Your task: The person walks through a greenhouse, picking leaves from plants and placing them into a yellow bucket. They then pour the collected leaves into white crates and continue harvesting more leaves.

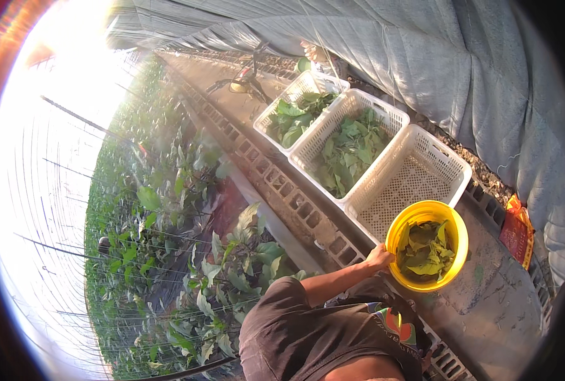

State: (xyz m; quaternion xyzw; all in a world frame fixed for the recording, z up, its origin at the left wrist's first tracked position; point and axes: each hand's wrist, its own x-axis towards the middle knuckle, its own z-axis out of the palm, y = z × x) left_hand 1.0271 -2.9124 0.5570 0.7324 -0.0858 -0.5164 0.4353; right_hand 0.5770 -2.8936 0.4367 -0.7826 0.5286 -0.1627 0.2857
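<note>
My left hand [380, 257] grips the rim of a yellow plastic bucket [462, 233] on its left side. Green and yellowish leaves [427, 250] lie inside the bucket. It is beside the near end of a white perforated plastic crate [408, 178] with nothing in it, and overlaps its corner in the view. Beyond that stand a second white crate [380, 107] and a third [318, 82], both holding large green leaves [354, 147]. Bare skin of my other arm shows at the bottom edge. My right hand cannot be made out clearly there.
Leafy crop plants [234, 266] with strings fill the left side. A line of hollow blocks [292, 197] edges the path [492, 305]. A handlebarred vehicle [246, 83] stands beyond the crates. Grey sheeting [482, 85] hangs at the right above a red and yellow bag [517, 233].
</note>
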